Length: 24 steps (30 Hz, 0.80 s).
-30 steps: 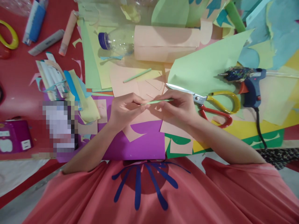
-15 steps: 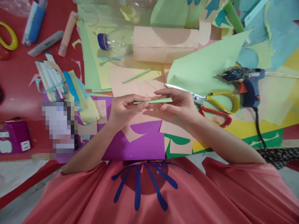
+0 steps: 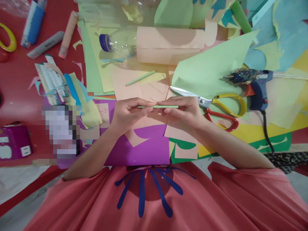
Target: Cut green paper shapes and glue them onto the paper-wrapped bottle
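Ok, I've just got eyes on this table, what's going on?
A person holds slim green paper roughly level between both hands; whether it is one piece or more is hard to tell. The left hand and right hand grip it from opposite ends with their fingers. A separate green stick lies just beyond them. The scissors rest beside the right hand, with the glue gun farther right. A bottle lies on its side beyond the hands.

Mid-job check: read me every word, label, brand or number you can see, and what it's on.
No words or numbers are readable.
Grey marker: lettering too blurred.
Purple box: white apple shape; labels too small to read.
Held green paper stick: no lettering visible.
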Motion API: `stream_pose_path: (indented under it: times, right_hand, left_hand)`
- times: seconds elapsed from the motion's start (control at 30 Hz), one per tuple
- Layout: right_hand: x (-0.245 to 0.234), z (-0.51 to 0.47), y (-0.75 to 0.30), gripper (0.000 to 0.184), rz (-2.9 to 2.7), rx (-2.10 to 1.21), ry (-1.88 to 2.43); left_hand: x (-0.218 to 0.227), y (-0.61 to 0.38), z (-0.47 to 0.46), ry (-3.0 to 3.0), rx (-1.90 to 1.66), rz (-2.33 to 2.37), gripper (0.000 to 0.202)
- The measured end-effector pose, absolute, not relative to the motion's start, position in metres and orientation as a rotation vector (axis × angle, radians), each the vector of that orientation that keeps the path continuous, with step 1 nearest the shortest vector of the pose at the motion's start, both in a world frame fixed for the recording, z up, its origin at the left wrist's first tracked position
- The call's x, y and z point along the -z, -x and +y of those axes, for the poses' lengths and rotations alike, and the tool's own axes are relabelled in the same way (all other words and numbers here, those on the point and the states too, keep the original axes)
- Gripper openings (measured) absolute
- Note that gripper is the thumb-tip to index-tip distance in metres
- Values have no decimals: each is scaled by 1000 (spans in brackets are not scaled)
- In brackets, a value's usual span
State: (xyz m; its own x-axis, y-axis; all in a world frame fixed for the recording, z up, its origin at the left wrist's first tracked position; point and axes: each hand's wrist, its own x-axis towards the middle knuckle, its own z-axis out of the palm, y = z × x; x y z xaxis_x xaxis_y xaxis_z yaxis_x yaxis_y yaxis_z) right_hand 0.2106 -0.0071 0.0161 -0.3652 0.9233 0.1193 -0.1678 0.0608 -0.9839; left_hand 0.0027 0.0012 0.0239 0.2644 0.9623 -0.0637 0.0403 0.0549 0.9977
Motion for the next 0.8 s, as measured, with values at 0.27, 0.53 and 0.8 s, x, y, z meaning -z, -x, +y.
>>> stream_pose_path:
  times: [0.27, 0.53, 0.8]
  right_hand:
    - [-21, -5, -210, 19, -1438, -1510, 802]
    - [-25, -8, -210, 17, -1398, -1580, 842]
    - [-21, -9, -210, 19, -1329, -1614, 915]
  left_hand:
    - [-27, -5, 2, -1299, -973, 1068, 11]
    - [-30, -8, 2, -1313, -945, 1134, 28]
    - [-32, -9, 0, -1355, -845, 1117, 18]
